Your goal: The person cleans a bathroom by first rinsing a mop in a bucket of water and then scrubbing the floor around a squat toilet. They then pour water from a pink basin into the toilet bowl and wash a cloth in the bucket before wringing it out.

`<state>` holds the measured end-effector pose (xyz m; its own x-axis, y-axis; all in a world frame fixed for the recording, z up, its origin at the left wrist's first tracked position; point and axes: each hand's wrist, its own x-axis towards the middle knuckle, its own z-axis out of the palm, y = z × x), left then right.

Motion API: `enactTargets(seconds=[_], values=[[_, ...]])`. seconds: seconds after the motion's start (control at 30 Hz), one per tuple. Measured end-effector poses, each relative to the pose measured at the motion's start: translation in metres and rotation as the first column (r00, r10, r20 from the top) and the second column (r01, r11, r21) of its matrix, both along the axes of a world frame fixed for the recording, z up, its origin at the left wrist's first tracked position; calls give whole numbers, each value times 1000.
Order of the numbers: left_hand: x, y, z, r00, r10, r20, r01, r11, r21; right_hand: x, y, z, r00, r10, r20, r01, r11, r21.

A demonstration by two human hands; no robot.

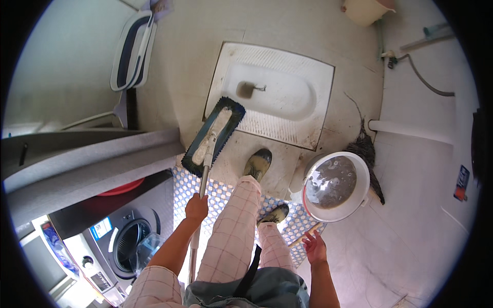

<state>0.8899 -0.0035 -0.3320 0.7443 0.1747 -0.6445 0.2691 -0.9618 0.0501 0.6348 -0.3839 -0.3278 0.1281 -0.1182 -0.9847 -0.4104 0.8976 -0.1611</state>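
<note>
My left hand grips the metal handle of a flat mop. The mop head, with a dark fringed pad, is turned partly upward and overlaps the left corner of a white squat toilet set in the floor. My right hand holds nothing, its fingers apart, just below a white bucket of murky grey water. Behind the bucket, dark bristles of what looks like a broom lie against the wall.
A washing machine with its door ajar stands at the lower left, below a grey counter. Folded basins lean at the upper left. A white pipe and a tap are on the right. Mosaic-patterned flooring lies underfoot.
</note>
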Motion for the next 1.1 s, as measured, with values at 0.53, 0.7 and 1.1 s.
enactTargets(seconds=[0.53,0.7,1.1], values=[[183,-143,48,848,-522,98,512,852,112,33,-41,16,979,-41,200,67,990,-125],[236,-185,53,862,-424,-278,446,895,18,25,-42,12,975,-127,184,144,986,-84],[198,-65,126,753,-152,-640,-94,938,-334,30,-39,-61,987,-77,-139,3,882,-471]])
